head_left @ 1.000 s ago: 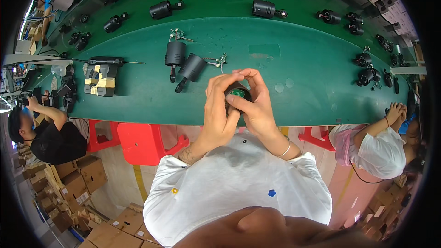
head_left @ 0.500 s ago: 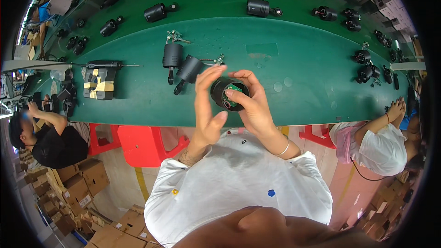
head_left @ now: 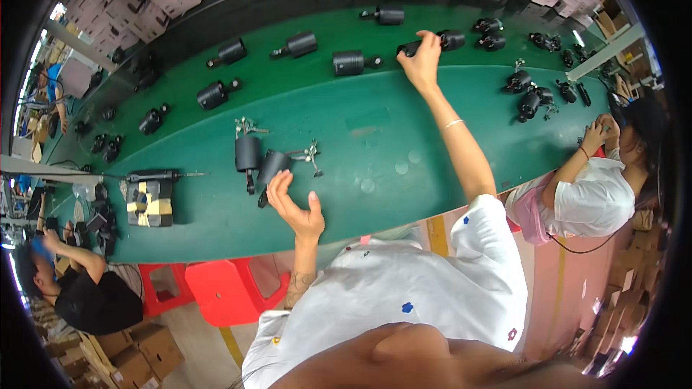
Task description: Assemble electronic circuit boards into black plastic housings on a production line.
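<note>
My right hand (head_left: 424, 61) is stretched out over the far green strip, its fingers curled around a black cylindrical housing (head_left: 408, 49) that they partly hide. Another black cylinder (head_left: 452, 39) lies just to its right. My left hand (head_left: 295, 209) is over the near green bench, fingers apart and holding nothing. Its fingertips are at the lower edge of a tilted black cylinder (head_left: 273, 167); whether they touch it I cannot tell. Beside that lies a second black cylinder (head_left: 247, 153), with metal brackets (head_left: 249, 126) at its top and a short black arm below.
Several black cylinders, including one (head_left: 349, 63), lie along the far strip. A power screwdriver (head_left: 155, 175) lies by a black block with yellow tape (head_left: 150, 204) at left. More units (head_left: 530, 103) sit at right. Co-workers sit on both sides; a red stool (head_left: 225, 292) stands below the bench.
My right hand has gone from in front of me out to the far strip with the black housing. My left hand has moved away from it, to the cylinders on the bench. The view has turned.
</note>
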Tool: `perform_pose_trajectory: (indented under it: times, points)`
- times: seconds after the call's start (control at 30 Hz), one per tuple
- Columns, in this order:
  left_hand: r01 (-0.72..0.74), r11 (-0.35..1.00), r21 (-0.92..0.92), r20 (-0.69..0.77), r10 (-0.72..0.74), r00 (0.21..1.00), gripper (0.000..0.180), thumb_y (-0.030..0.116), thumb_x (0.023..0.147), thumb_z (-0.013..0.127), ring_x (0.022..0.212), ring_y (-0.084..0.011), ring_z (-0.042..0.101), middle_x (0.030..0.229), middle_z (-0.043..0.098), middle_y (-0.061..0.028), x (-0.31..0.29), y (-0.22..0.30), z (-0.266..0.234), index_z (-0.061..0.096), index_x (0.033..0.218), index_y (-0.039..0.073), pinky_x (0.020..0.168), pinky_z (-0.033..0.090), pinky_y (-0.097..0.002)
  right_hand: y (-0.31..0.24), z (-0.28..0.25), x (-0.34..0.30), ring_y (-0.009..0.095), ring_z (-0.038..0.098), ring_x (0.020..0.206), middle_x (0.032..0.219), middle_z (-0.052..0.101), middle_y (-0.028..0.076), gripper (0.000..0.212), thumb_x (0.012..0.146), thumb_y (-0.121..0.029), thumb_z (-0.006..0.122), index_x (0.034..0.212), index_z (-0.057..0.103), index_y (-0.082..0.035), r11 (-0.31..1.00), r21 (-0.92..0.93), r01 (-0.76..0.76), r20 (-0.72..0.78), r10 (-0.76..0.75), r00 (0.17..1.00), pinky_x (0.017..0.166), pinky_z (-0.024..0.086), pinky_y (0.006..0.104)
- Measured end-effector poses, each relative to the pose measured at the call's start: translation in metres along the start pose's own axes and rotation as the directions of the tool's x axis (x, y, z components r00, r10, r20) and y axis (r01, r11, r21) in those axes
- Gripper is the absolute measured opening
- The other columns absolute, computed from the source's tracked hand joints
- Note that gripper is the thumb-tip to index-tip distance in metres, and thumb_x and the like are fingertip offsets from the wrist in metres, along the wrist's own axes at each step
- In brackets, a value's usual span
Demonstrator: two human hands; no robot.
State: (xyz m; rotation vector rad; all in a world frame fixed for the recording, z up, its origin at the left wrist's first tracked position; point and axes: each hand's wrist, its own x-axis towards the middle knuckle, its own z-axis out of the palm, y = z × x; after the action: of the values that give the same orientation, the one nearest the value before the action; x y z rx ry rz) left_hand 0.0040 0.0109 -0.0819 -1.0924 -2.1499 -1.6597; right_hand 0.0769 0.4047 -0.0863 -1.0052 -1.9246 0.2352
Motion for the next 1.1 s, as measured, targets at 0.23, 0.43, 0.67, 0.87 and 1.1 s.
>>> perform_pose_trajectory:
  times: [0.23, 0.43, 0.67, 0.87, 1.1]
  points:
    - [-0.081, 0.986, 0.143, -0.002, 0.082, 0.997, 0.044, 0.029, 0.079, 0.055, 0.115, -0.0344, 0.046, 0.122, 0.054, -0.0143, -0.006, -0.005, -0.001, 0.054, 0.113, 0.002, 0.102, 0.029, -0.0483, -0.002, 0.031, -0.001, 0.039, 0.043, 0.108, 0.122, 0.043, 0.019, 0.056, 0.070, -0.020, 0.072, 0.117, 0.046, -0.003, 0.971, -0.223, -0.092, 0.150, 0.128, 0.980, 0.084, 0.044, 0.0526]
    - [-0.065, 0.988, 0.141, 0.003, 0.065, 0.998, 0.042, 0.029, 0.079, 0.055, 0.115, -0.0347, 0.046, 0.121, 0.054, -0.0138, -0.002, 0.000, -0.002, 0.055, 0.111, 0.003, 0.102, 0.029, -0.0491, 0.041, 0.001, 0.049, 0.037, 0.039, 0.114, 0.126, 0.042, 0.019, 0.057, 0.076, -0.035, 0.071, 0.117, 0.046, -0.004, 0.919, -0.251, -0.305, -0.271, 0.236, 0.933, 0.095, 0.036, 0.0516]
    - [-0.067, 0.990, 0.126, 0.002, 0.067, 0.998, 0.039, 0.030, 0.081, 0.054, 0.115, -0.0344, 0.046, 0.120, 0.054, -0.0141, -0.006, 0.005, 0.001, 0.055, 0.108, 0.003, 0.102, 0.029, -0.0485, 0.169, -0.030, 0.099, 0.040, 0.039, 0.116, 0.129, 0.040, 0.022, 0.058, 0.076, -0.035, 0.071, 0.119, 0.046, -0.004, 0.702, -0.175, -0.690, -0.376, 0.600, 0.706, 0.096, 0.039, 0.0537]
    - [-0.067, 0.990, 0.122, -0.022, 0.070, 0.997, 0.038, 0.030, 0.080, 0.054, 0.114, -0.0341, 0.046, 0.119, 0.054, -0.0140, -0.008, 0.003, 0.004, 0.055, 0.107, 0.003, 0.102, 0.029, -0.0483, 0.230, -0.068, 0.120, 0.042, 0.036, 0.126, 0.140, 0.036, 0.022, 0.062, 0.077, -0.031, 0.067, 0.130, 0.045, -0.007, 0.689, -0.384, -0.615, -0.281, 0.547, 0.788, 0.098, 0.041, 0.0550]
    - [-0.092, 0.984, 0.155, -0.051, 0.101, 0.994, 0.036, 0.029, 0.078, 0.056, 0.112, -0.0331, 0.047, 0.117, 0.055, -0.0125, -0.004, -0.003, 0.003, 0.056, 0.104, 0.004, 0.103, 0.028, -0.0494, 0.204, -0.057, 0.171, 0.035, 0.027, 0.138, 0.150, 0.032, 0.014, 0.060, 0.077, -0.030, 0.066, 0.132, 0.051, -0.012, 0.720, -0.589, -0.366, 0.070, 0.496, 0.865, 0.098, 0.040, 0.0571]
